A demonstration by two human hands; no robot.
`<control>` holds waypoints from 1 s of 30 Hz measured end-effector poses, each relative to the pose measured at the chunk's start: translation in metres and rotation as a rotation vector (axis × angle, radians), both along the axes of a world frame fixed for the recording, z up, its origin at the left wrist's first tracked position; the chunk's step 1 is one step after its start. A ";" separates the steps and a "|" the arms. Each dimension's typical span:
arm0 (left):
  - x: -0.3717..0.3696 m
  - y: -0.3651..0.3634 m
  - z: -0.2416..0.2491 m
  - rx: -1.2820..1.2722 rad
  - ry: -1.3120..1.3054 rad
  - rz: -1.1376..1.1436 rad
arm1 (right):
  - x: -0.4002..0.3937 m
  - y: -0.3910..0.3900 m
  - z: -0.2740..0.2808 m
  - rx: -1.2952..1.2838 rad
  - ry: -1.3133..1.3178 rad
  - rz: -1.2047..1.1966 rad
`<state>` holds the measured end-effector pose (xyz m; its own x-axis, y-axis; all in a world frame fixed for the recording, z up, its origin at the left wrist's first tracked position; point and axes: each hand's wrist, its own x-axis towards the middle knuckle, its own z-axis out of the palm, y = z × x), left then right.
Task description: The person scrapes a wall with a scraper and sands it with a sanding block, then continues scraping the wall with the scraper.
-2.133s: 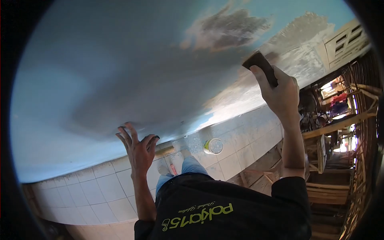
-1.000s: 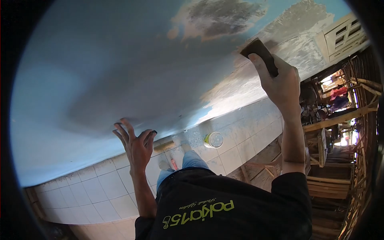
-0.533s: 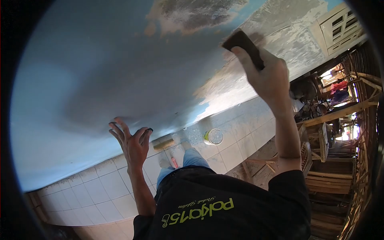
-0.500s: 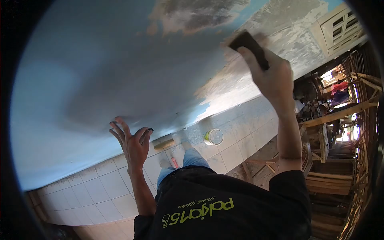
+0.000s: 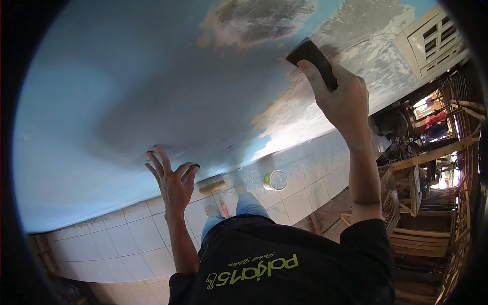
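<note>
My right hand grips a dark, slightly curved sheet of sandpaper, thumb on one face and fingers behind it. The sheet is up against the painted wall, where light blue paint borders a rough grey and white bare patch. To the lower left, my left hand is raised with fingers spread, its fingertips close to the blue wall. Nothing is held in it; a small dark spot shows at the thumb tip.
Near my feet on the tiled floor stands a small white bucket. A brush-like thing with a tan strip and a small red item lie close by. At right are a slatted vent and wooden furniture.
My right hand has shifted slightly left along the wall with the sandpaper. My left hand stays spread near the wall; the whole view has moved a little.
</note>
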<state>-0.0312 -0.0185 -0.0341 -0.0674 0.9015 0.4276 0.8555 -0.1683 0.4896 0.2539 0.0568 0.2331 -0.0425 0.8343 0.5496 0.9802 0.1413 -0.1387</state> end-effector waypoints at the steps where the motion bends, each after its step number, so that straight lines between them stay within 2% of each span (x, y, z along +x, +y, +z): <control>1: -0.001 -0.002 0.001 -0.005 0.001 -0.004 | 0.004 0.001 -0.003 0.014 0.038 0.038; 17: 0.004 0.000 0.004 0.019 -0.058 -0.009 | -0.004 -0.006 0.004 -0.064 0.008 0.004; 19: 0.002 -0.002 0.004 0.007 -0.056 0.006 | 0.006 -0.003 0.006 -0.091 0.119 0.007; 22: 0.002 -0.002 0.005 -0.017 -0.043 0.001 | -0.008 -0.002 0.008 -0.020 0.086 0.066; 23: 0.003 -0.001 0.004 0.002 -0.053 0.000 | -0.016 -0.004 0.010 -0.029 0.037 0.008; 26: 0.003 0.000 0.002 0.013 -0.039 0.001 | -0.006 0.000 -0.004 0.007 0.104 0.057; 30: 0.000 -0.003 0.005 -0.045 -0.039 0.004 | 0.007 0.001 0.009 -0.131 0.095 -0.075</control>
